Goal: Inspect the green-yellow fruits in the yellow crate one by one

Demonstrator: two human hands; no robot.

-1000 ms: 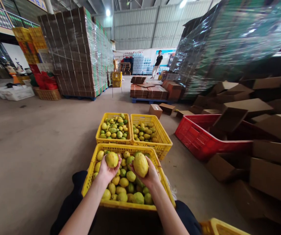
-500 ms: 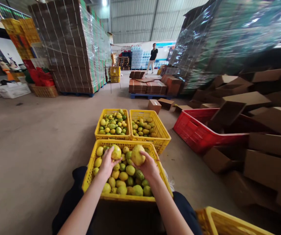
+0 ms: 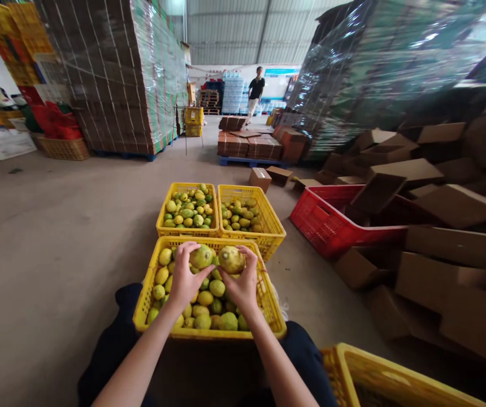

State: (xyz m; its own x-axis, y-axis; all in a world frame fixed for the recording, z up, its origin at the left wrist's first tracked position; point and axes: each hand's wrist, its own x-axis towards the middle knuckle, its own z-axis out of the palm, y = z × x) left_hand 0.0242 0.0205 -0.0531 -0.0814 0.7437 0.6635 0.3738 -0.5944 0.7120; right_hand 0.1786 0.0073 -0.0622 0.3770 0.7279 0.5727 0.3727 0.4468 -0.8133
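My left hand point(image 3: 187, 277) is closed on a green-yellow lemon point(image 3: 201, 256), with fingers over the top and thumb below. My right hand point(image 3: 243, 280) grips a yellower, blotched lemon point(image 3: 231, 260) from its right side. The two lemons are held up side by side, a small gap between them, above the near yellow crate point(image 3: 209, 333). Yellow and green lemons point(image 3: 216, 288) fill that crate, partly hidden by my hands. The crate stands between my knees.
Two more yellow crates of similar fruit, left point(image 3: 187, 232) and right point(image 3: 274, 240), stand just beyond. Another yellow crate point(image 3: 345, 367) is at my lower right. To the right lie a red crate point(image 3: 319, 223) and heaped cardboard boxes point(image 3: 450, 282). A person point(image 3: 256, 90) is farther back.
Both hands have turned the lemons and brought them closer together, the right one moving left. The view has shifted slightly. The distant person has changed stance.
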